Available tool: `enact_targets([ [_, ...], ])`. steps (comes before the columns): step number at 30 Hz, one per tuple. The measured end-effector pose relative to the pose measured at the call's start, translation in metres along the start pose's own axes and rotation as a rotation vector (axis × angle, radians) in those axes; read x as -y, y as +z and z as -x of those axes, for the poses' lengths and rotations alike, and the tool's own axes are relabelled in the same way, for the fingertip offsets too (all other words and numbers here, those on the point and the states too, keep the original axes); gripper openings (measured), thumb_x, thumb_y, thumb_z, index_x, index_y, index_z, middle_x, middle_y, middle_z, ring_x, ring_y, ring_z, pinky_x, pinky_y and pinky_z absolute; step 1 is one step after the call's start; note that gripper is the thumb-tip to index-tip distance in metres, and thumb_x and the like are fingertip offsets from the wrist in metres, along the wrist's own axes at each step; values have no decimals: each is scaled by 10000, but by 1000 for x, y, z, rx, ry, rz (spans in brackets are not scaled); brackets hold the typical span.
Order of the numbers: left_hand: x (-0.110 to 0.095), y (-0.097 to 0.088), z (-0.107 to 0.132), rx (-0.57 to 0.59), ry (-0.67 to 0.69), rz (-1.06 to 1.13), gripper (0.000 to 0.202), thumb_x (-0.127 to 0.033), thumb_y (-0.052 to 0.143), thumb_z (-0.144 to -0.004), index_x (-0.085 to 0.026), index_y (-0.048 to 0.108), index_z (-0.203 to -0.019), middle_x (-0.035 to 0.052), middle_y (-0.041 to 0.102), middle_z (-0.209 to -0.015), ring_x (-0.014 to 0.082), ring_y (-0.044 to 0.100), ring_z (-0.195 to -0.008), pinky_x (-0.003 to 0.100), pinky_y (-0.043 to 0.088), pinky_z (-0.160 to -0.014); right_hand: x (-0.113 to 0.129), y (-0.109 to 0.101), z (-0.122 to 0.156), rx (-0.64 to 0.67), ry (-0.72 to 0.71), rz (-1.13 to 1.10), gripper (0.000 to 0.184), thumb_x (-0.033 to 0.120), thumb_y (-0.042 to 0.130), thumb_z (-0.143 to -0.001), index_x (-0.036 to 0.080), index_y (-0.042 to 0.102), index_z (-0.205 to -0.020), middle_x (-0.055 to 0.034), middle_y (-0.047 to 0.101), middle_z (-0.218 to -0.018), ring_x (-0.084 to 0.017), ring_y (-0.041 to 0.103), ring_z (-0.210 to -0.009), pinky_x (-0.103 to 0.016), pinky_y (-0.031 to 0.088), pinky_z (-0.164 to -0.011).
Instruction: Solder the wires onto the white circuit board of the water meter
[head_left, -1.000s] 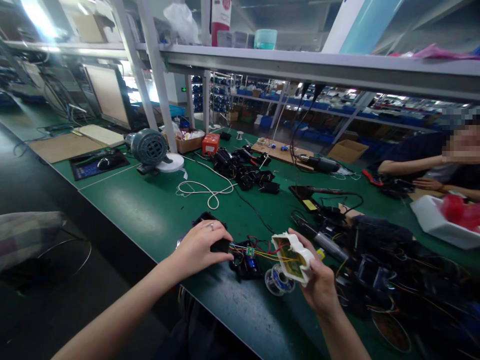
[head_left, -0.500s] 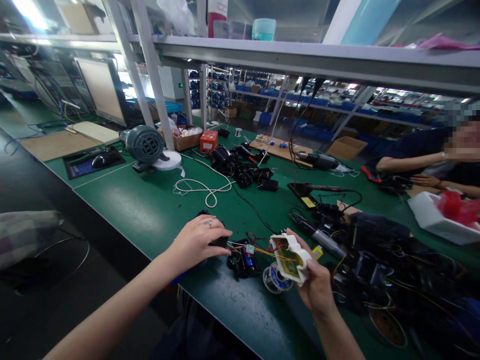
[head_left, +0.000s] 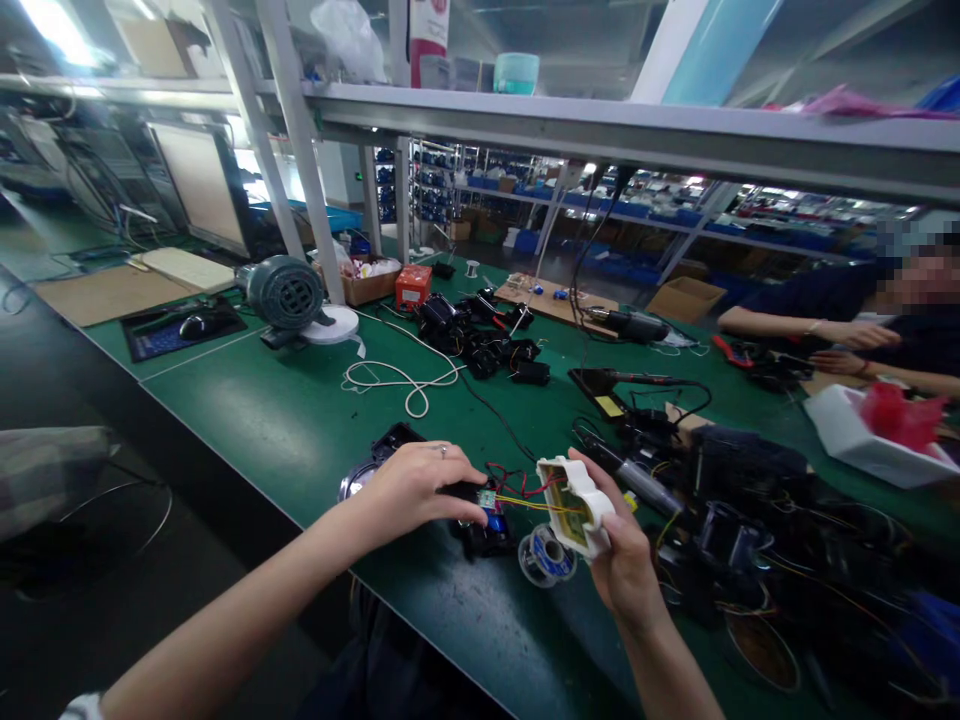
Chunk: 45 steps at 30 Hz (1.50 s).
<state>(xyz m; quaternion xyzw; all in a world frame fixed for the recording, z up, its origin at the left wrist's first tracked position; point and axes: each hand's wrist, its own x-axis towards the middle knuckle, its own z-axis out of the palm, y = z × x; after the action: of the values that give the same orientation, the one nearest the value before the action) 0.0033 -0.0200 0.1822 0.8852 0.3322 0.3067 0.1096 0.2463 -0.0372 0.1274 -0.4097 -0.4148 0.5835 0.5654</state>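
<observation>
My right hand (head_left: 626,545) grips a white plastic housing (head_left: 592,510) with its open side tilted left. Red and yellow wires run out of it to a small green circuit board (head_left: 487,498). My left hand (head_left: 424,485) is closed on a small black part (head_left: 461,491) beside that board; the fingers partly cover it. Under the wires lies a black assembly with a blue component (head_left: 496,522). A solder spool (head_left: 547,555) stands just below the white housing. Behind my left wrist sits a dark casing with a round lens-like front (head_left: 356,482).
Black assemblies and wires (head_left: 750,500) crowd the right side. A soldering iron (head_left: 637,378) rests in its stand, and a white cable (head_left: 416,385) lies behind my hands. A blower (head_left: 283,292) stands at left. Across the bench, a co-worker (head_left: 832,320) sits near a white tray (head_left: 870,440).
My left hand has moved right with the black part, up to the circuit board and nearer the white housing. The dark casing behind the wrist shows more. The view has shifted slightly.
</observation>
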Motion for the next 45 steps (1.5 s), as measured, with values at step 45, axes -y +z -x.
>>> enact_targets([
  [45, 8, 21, 27, -149, -37, -112, 313, -388, 508, -867, -147, 617, -1034, 58, 706, -905, 158, 646, -867, 305, 532, -791, 18, 22, 32, 59, 55, -200, 553, 519, 627, -641, 301, 587, -1147, -49, 569, -1219, -306, 538, -1103, -427, 472, -880],
])
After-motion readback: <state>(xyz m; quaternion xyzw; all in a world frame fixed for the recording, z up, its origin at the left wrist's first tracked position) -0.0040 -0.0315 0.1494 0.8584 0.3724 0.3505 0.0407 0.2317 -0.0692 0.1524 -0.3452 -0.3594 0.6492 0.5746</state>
